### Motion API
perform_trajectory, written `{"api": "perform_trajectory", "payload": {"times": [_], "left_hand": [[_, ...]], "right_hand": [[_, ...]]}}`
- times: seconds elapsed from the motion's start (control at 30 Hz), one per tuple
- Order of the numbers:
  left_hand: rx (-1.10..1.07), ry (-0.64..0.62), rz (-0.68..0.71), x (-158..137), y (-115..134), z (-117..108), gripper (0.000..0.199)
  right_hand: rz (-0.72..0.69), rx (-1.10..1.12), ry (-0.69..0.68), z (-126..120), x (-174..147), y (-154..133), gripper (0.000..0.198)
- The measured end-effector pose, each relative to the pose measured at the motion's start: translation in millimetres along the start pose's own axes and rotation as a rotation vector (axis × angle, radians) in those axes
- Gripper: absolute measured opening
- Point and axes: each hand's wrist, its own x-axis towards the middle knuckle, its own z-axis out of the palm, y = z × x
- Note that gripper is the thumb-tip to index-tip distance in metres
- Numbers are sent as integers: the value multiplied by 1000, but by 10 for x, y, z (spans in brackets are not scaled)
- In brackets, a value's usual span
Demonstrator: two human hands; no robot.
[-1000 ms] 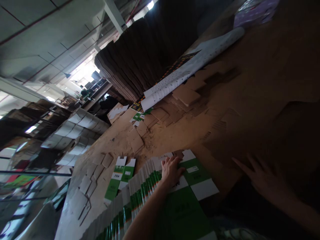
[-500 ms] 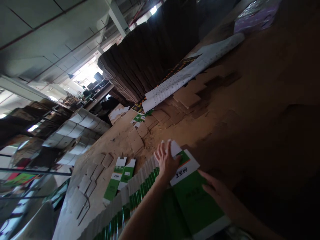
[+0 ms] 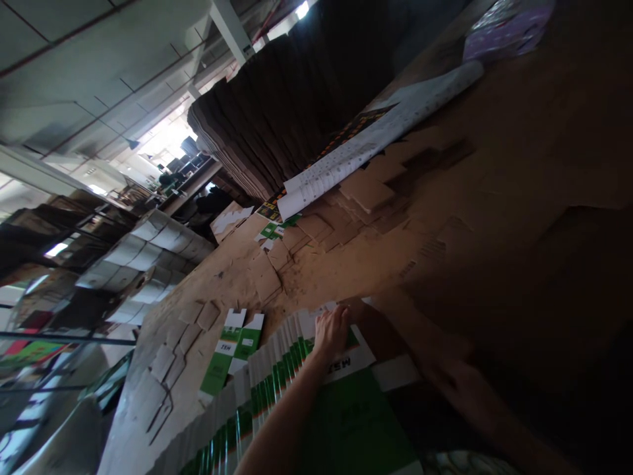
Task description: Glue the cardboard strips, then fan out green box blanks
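Observation:
A flattened green-and-white carton [image 3: 368, 412] with dark lettering lies in front of me, on the near end of a leaning row of similar flat cartons [image 3: 277, 369]. Over its white top end my left hand [image 3: 332, 332] is closed, the fingers bent across the edge. My right hand [image 3: 465, 389] is in shadow and smeared by motion, to the right of the carton. Between the hands shows a brown cardboard surface with a white flap [image 3: 395, 373]; whether the right hand grips it I cannot make out.
Another green-and-white carton [image 3: 230, 353] lies flat left of the row. Brown cardboard pieces [image 3: 316, 227] and a printed paper roll [image 3: 376, 145] lie farther along the table [image 3: 222, 277]. A tall cardboard stack [image 3: 277, 112] rises behind. A purple plastic-wrapped pack [image 3: 509, 30] sits far right.
My left hand has gone from spread fingers to bent ones on the carton's top end, slightly lower. My right hand has moved right, off the carton's edge. A brown surface now shows between them.

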Motion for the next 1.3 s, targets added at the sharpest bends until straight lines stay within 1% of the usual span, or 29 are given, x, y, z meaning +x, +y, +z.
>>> {"api": "perform_trajectory", "payload": {"times": [0.07,0.1,0.17,0.2,0.3,0.37,0.5,0.6,0.63,0.67,0.73,0.77,0.83,0.87,0.9,0.97,1.03,1.1,1.13,1.2,1.27,1.3], "left_hand": [[-32,11,-2,-4,-27,25,38],[-40,9,9,-8,-42,38,34],[-40,-1,38,-17,-66,61,30],[-32,-8,51,-20,-73,71,31],[-14,-13,58,-22,-77,99,34],[-10,-12,55,-16,-73,120,33],[1,-17,54,-3,-73,152,33],[0,-21,49,-2,-81,149,34],[-4,-26,46,-3,-82,144,34],[-9,-31,43,-4,-82,136,36],[-15,-34,37,-8,-76,120,42],[-14,-30,35,-11,-69,112,44],[-2,-22,39,-18,-51,100,39],[6,-21,42,-21,-39,96,33],[11,-20,44,-22,-28,93,26],[3,-14,33,-14,-9,84,18],[-28,-19,1,13,2,62,21],[-104,-22,-54,54,8,18,31],[-159,7,-92,75,12,-11,36],[-245,145,-181,106,36,-75,44],[-210,301,-231,115,83,-119,62],[-149,328,-208,111,111,-124,69]], "right_hand": [[-193,-6,-141,227,2,61,48],[-244,-27,-185,321,7,120,48],[-286,-78,-203,445,25,268,45],[-294,-95,-197,473,38,342,44],[-289,-109,-204,471,74,484,45],[-267,-116,-233,449,86,490,48],[-247,-174,-245,425,71,344,50],[-309,-296,-237,288,72,256,44],[-328,-358,-212,190,83,266,45],[-335,-431,-152,68,98,301,48],[-301,-600,39,-221,135,433,57],[-271,-682,164,-364,151,511,58],[-236,-778,306,-590,174,624,57],[-215,-787,338,-662,183,632,56],[-195,-761,333,-706,193,597,56],[-152,-605,251,-728,222,402,55],[-95,-360,148,-702,255,100,54],[-31,-131,92,-637,267,-204,57],[-6,-35,78,-582,259,-330,60],[13,116,37,-409,211,-509,66],[36,229,-28,-165,132,-597,69],[57,273,-72,-35,87,-613,70]]}}
